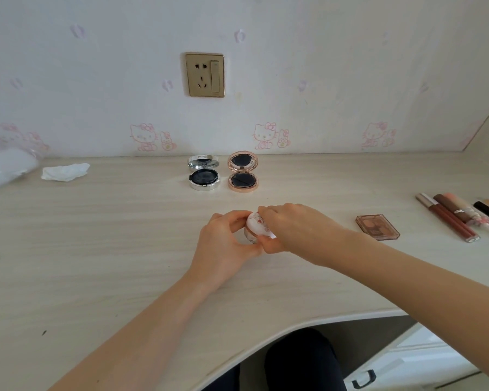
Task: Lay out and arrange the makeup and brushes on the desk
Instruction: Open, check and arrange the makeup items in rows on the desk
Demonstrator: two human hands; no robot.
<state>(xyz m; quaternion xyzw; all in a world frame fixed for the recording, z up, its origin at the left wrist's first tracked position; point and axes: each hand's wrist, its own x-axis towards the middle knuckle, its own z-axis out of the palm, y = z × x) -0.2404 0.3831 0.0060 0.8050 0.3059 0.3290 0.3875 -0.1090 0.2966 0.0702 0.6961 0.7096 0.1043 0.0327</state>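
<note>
A small round white compact (255, 224) with a pink pattern is held just above the middle of the pale wooden desk (96, 235). My left hand (223, 244) grips its base from the left. My right hand (297, 230) pinches its lid from the right, and the lid is tilted up. Two open compacts stand at the back near the wall: a silver one (204, 176) and a rose-gold one (242, 171). An eyeshadow palette (377, 226) lies to the right. Lip glosses and brushes (458, 217) lie in a row at the far right.
A crumpled white tissue (65, 171) and a clear plastic-wrapped roll (3, 170) lie at the back left. A gold wall socket (205, 75) is above the compacts. The desk's front edge curves inward, with white drawers (407, 359) below on the right.
</note>
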